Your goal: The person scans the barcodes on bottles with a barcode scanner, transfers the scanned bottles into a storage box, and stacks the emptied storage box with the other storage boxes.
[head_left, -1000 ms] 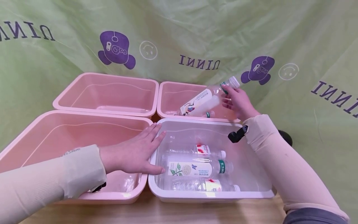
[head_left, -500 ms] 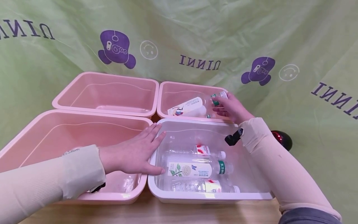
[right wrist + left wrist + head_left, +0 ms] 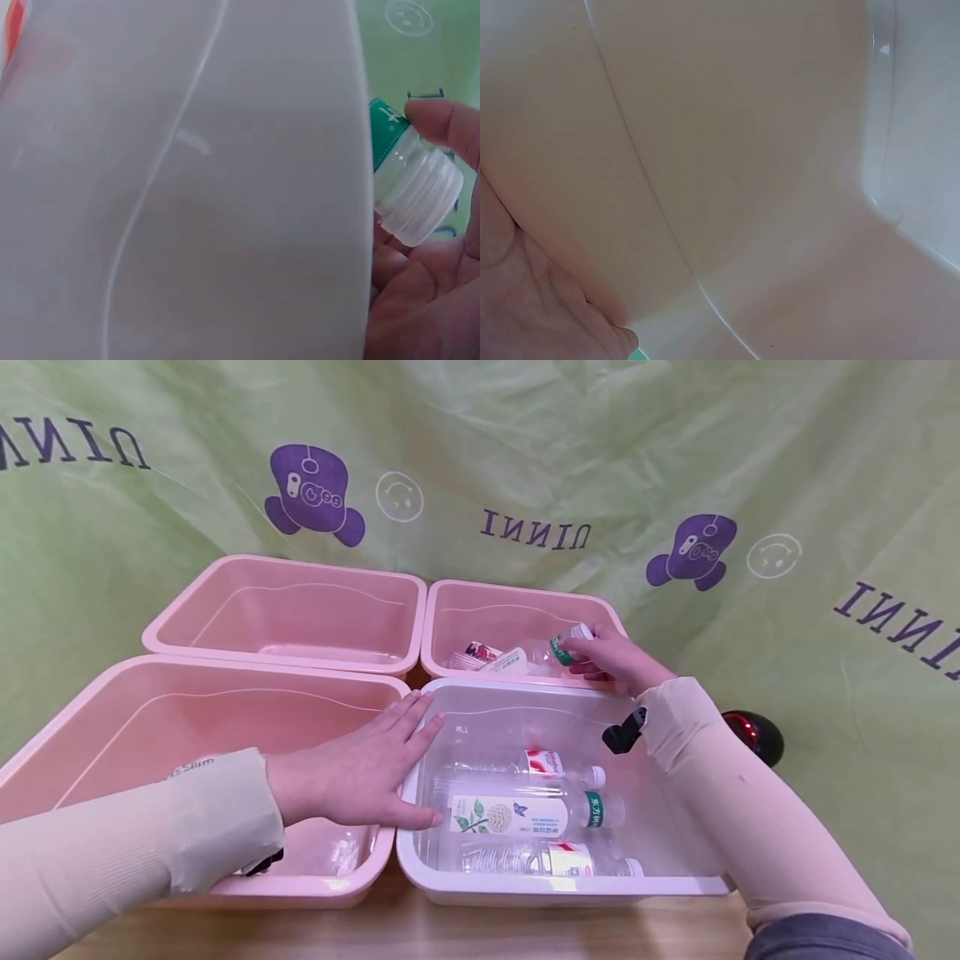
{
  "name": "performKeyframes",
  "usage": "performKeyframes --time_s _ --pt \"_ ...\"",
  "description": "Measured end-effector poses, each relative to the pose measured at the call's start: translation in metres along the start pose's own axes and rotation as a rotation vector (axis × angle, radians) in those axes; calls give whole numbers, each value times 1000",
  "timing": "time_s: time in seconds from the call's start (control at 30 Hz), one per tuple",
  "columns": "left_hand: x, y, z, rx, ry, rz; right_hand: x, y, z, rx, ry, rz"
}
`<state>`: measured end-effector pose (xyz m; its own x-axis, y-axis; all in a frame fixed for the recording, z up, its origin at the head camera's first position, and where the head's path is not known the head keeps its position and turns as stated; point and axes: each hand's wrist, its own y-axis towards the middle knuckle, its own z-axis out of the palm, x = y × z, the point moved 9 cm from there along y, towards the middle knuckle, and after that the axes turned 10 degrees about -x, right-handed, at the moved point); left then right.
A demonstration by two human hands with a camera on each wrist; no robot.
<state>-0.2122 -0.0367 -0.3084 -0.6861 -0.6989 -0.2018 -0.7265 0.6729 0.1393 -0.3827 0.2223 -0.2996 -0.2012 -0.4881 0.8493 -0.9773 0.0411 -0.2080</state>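
Observation:
My right hand [image 3: 621, 660] grips a clear plastic bottle [image 3: 536, 653] by its neck, over the green band below the white cap. The bottle lies tilted in the back right pink bin [image 3: 525, 591], its lower part hidden by the near wall. In the right wrist view, thumb and fingers surround the bottle's neck [image 3: 420, 191]. With fingers spread, my left hand [image 3: 352, 772] rests at the rim of the white bin [image 3: 585, 885]. Inside that bin lie a bottle with a flower label [image 3: 510, 814] and two bottles with red-and-white labels, one [image 3: 543, 762] behind it and one [image 3: 570, 858] in front.
A large pink bin [image 3: 225, 668] stands at the front left, with another pink bin [image 3: 315, 567] behind it. A dark rounded object with a red gleam [image 3: 753, 737] sits right of my right forearm. Green printed cloth [image 3: 465, 435] hangs behind. The bins stand on a wooden surface [image 3: 420, 935].
My right hand has lowered the bottle from above the back right bin down into it, moving slightly left. The left hand has stayed in place.

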Motion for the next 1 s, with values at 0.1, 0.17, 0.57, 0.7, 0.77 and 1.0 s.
performKeyframes --time_s 0.1,0.17,0.57,0.7,0.77,1.0 --pt "0 0 0 2 1 -2 -1 3 -1 19 -32 -1" --pt "1 0 0 4 3 -4 0 3 -1 31 -94 -40" --pt "1 1 1 7 3 -2 4 2 -6 27 -286 -226" --pt "1 1 2 3 4 0 6 -4 -13 -42 -431 -217" --pt "1 0 2 1 3 2 8 -8 -15 -66 -506 -211" --pt "2 0 1 -1 7 2 19 -25 -18 -29 -483 -221"
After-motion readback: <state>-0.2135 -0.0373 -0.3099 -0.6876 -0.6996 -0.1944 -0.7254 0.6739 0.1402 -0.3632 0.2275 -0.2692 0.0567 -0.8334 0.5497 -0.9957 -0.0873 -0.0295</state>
